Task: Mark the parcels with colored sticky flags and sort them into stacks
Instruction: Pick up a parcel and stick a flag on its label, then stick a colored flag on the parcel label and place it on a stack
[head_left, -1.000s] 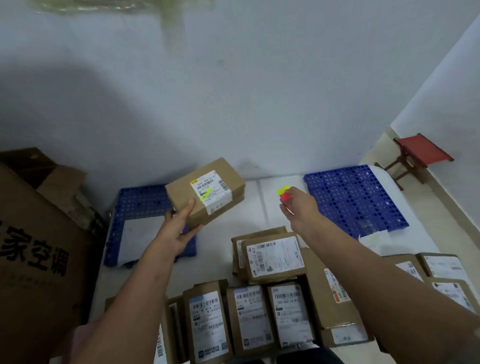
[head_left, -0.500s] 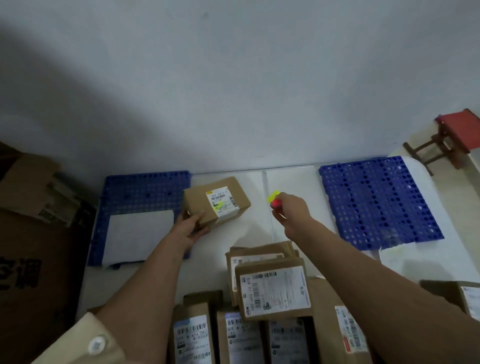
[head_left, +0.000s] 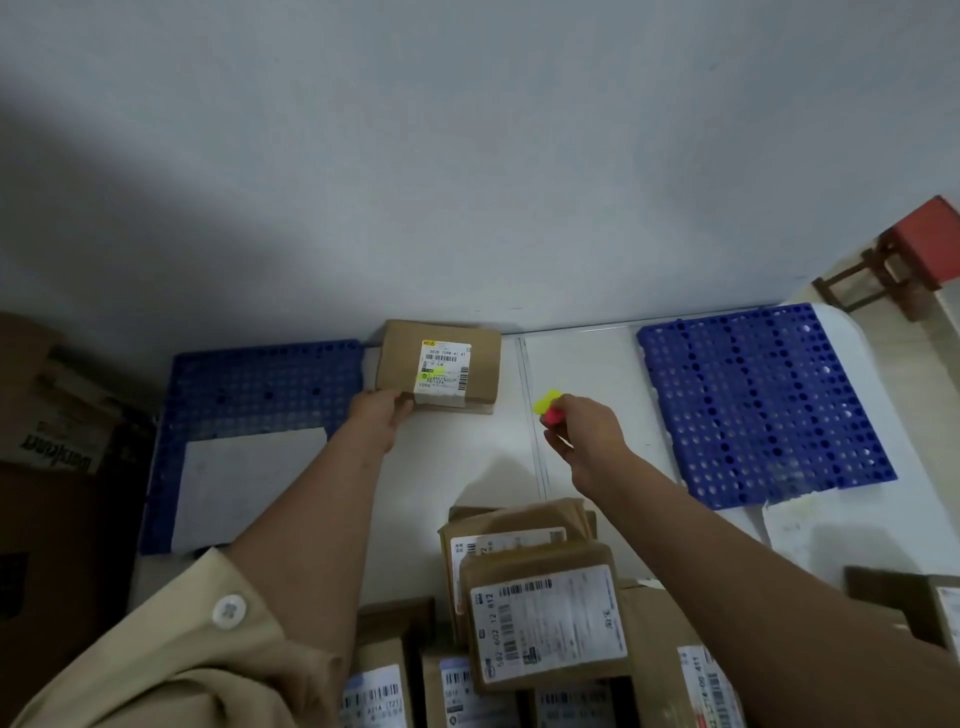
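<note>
A brown parcel (head_left: 483, 358) with a white label and a yellow flag (head_left: 430, 372) on it lies flat on the white floor by the wall, on top of another parcel whose edge shows beneath it. My left hand (head_left: 378, 415) grips its near left corner. My right hand (head_left: 584, 434) hovers to the right and pinches a small pad of sticky flags (head_left: 549, 406), yellow and pink. Several unmarked labelled parcels (head_left: 545, 618) lie heaped at the bottom of the view.
A blue perforated mat (head_left: 260, 395) with a white sheet (head_left: 249, 486) on it lies left of the parcel; another blue mat (head_left: 758, 400) lies right. Cardboard boxes (head_left: 57, 431) stand at the left edge, a red stool (head_left: 919, 249) at the far right.
My left hand has carried the flagged parcel away from me and set it down flat by the wall. The right hand has stayed in place with the flags.
</note>
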